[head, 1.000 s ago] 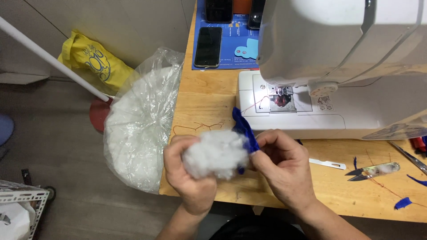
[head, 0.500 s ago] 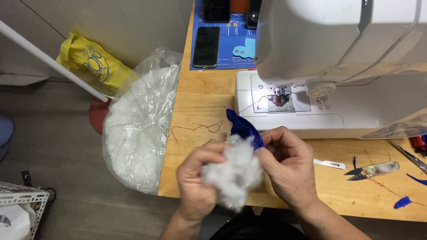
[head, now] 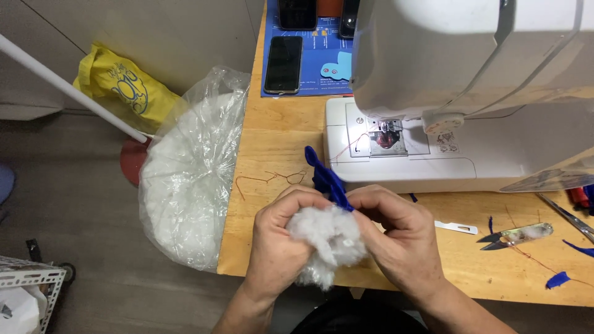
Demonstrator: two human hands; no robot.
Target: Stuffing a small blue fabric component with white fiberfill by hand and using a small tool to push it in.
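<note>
My left hand (head: 279, 247) and my right hand (head: 396, 238) meet over the front edge of the wooden table (head: 272, 142). Between them is a clump of white stuffing (head: 325, 241), gripped by the left hand's fingers. A piece of blue fabric (head: 325, 176) sticks up from between the hands toward the sewing machine; the right hand's fingertips pinch its lower end against the stuffing.
A white sewing machine (head: 470, 93) fills the back right. A clear plastic bag of white stuffing (head: 185, 185) hangs off the table's left edge. Thread snips (head: 516, 235), a small white tool (head: 455, 227), blue scraps (head: 557, 279), loose red thread (head: 272, 178) and a phone (head: 284, 64) lie on the table.
Both hands have kept working the stuffing against the blue fabric; the clump has shifted lower between the palms and the fabric tip now stands further up and left.
</note>
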